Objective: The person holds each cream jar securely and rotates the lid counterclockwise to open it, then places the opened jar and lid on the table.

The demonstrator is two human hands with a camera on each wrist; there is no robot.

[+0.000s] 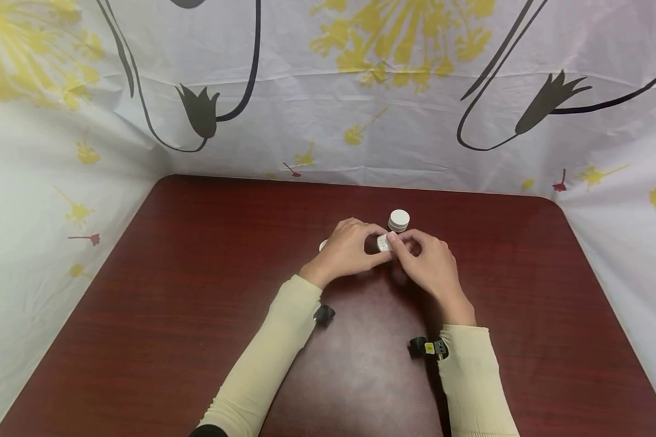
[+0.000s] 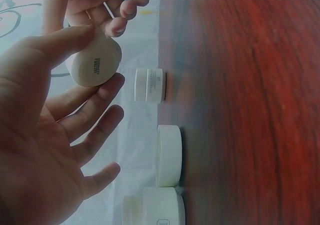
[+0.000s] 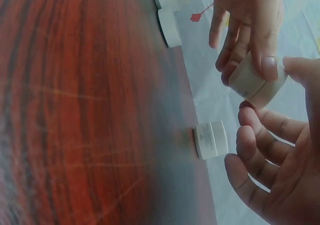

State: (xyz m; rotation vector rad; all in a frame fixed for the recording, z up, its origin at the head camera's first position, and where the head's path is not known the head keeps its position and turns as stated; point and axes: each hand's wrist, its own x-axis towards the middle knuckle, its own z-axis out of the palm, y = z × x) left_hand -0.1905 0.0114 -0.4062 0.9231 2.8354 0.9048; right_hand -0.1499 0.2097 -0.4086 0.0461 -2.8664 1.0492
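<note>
Between both hands, off the table, is a small white cosmetic jar [image 1: 383, 243] with its lid [image 3: 270, 93] on. My left hand [image 1: 350, 247] pinches its body between thumb and fingertips. On the lid side, my right hand [image 1: 433, 266] pinches it with thumb and index finger, the other fingers loosely bent. Dark print shows on the jar's base [image 2: 96, 65] in the left wrist view. Just behind the hands stands a second capped white jar [image 1: 399, 220]. Beside my left hand are a loose white lid [image 2: 170, 156] and a larger white jar [image 2: 164, 207] with a bare neck.
The dark red-brown wooden table [image 1: 169, 291] has rounded far corners. White cloth [image 1: 328, 103] with yellow and grey flower prints hangs along its back and sides. Black wrist devices [image 1: 324, 315] sit at the cream sleeves [image 1: 273, 340].
</note>
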